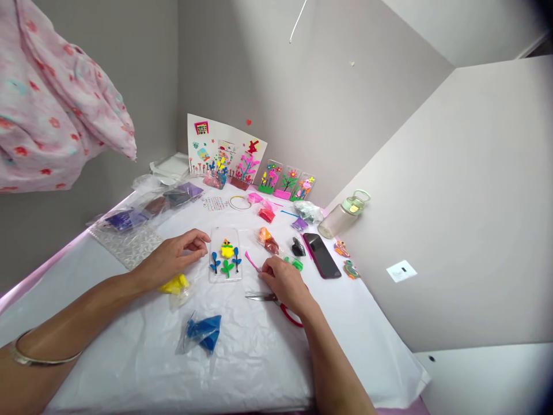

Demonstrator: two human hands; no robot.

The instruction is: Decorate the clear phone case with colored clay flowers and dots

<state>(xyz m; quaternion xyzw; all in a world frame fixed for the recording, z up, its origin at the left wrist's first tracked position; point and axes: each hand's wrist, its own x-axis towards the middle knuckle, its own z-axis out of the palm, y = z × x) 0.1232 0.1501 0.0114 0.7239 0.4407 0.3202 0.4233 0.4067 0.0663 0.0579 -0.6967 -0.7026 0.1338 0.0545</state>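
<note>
Clay flowers (pixel 227 256) sit on the clear case (pixel 218 236), which lies flat between both hands; it looks light, stiff and slick (the soft clay would smear), so its bare edges seem the place to hold. The left hand (pixel 173 259) bunches its fingertips at the case's left edge, whether pinching it I cannot tell. The right hand (pixel 285 282), just right of the case, nips a pink strip (pixel 252 259), with scissors (pixel 261 297) beneath it.

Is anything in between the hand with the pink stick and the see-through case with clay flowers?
Nothing visible is. The right hand holds the thin pink stick just right of the clear plastic case with clay flowers; only bare white table cover lies between.
</note>
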